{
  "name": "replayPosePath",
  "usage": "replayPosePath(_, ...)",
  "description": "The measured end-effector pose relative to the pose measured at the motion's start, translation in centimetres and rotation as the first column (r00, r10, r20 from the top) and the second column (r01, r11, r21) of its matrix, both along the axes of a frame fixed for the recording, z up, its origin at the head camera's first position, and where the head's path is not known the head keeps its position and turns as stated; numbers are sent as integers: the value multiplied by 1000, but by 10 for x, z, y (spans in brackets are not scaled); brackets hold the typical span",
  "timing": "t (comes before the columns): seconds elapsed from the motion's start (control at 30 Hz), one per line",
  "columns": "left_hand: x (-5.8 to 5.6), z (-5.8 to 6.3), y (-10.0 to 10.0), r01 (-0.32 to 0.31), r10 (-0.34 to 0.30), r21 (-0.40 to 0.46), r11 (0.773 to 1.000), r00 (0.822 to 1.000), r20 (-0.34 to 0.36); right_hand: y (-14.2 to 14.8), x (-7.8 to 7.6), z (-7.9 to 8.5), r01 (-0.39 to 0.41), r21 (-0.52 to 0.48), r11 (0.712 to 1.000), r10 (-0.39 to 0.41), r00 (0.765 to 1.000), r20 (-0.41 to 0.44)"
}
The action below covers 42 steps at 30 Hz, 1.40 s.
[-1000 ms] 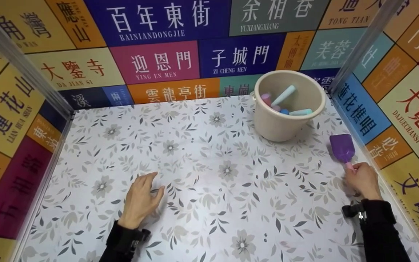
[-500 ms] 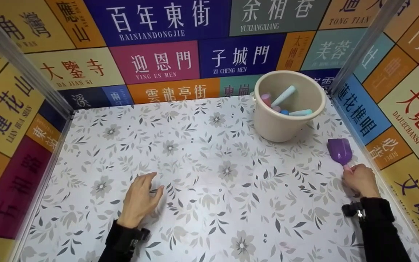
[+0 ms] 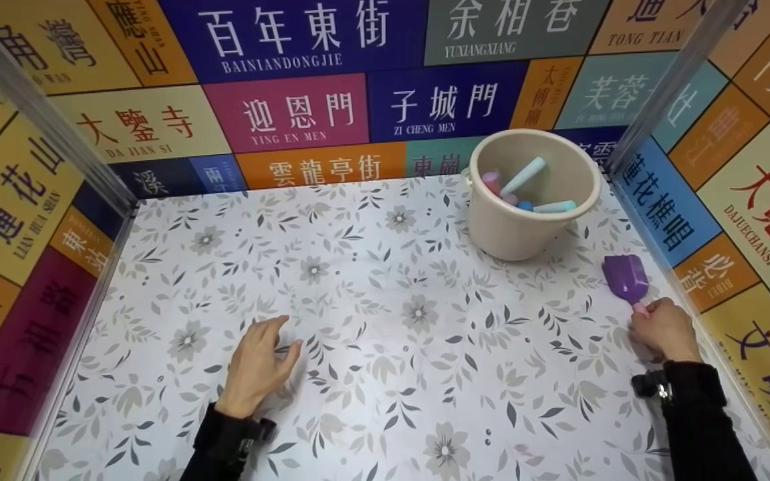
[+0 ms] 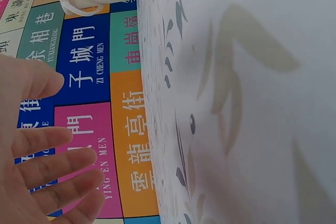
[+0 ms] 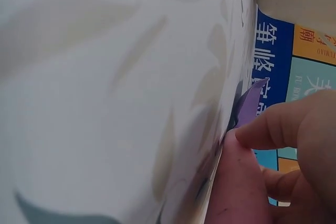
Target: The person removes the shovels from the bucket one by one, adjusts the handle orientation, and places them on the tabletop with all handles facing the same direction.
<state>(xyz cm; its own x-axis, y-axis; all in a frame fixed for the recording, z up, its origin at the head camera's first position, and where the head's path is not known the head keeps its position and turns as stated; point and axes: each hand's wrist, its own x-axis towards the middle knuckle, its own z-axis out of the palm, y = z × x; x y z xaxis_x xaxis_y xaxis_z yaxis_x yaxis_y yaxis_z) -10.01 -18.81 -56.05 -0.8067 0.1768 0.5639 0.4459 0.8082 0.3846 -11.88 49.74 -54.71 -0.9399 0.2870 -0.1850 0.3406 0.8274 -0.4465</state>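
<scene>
My right hand (image 3: 667,329) pinches the pink handle (image 5: 239,182) of a toy shovel with a purple blade (image 3: 626,277), low at the table's right side. In the right wrist view the thumb presses on the handle and the other fingers curl behind it. Over the left half of the table is my left hand (image 3: 257,367), holding nothing, its fingers relaxed and thumb spread apart. The left wrist view shows the same loosely bent fingers (image 4: 63,161). Beyond the shovel stands a cream bucket (image 3: 512,234) with pale blue, pink and blue pieces (image 3: 524,175) inside, partly hidden by its wall.
A white table top (image 3: 358,280) with a grey leaf and flower print lies under both hands. Panels with coloured blocks of Chinese characters (image 3: 291,110) enclose it at the back, left and right. The right panel (image 3: 746,294) is close to the right hand.
My right hand has shifted slightly leftward and the shovel blade has come a little toward me, mostly in the first half second. The left hand and the bucket stay where they were.
</scene>
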Motion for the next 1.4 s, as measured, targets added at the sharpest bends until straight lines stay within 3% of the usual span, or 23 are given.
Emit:
replayPosePath(0.23,0,1,-1,2,-2,-5,1000,1000,-22,-8,0,7,25,-4,1000,-25,999,-29)
replayPosePath(0.33,-2,2,1,5,-5,-13,1000,1000,-26,-14,-1,13,9,14,1000,-8,995,-97)
replayPosePath(0.5,-3,6,8,7,-7,-22,1000,1000,0,-29,-3,25,-27,49,998,38,972,-232)
replayPosePath(0.77,-6,13,25,57,-58,24,998,998,14,-64,-9,47,-88,-1,996,83,940,-330)
replayPosePath(0.9,-6,14,33,85,-86,38,996,996,6,-84,-12,58,-156,-13,988,137,900,-414)
replayPosePath(1.1,-7,11,48,152,-151,42,988,988,-32,-110,-17,74,-273,15,962,238,809,-538)
replayPosePath(1.27,-5,10,59,204,-203,33,978,979,-31,-122,-31,91,-344,30,939,290,740,-607)
replayPosePath(1.4,-4,9,67,217,-216,28,976,976,-14,-130,-47,114,-374,21,927,306,726,-616)
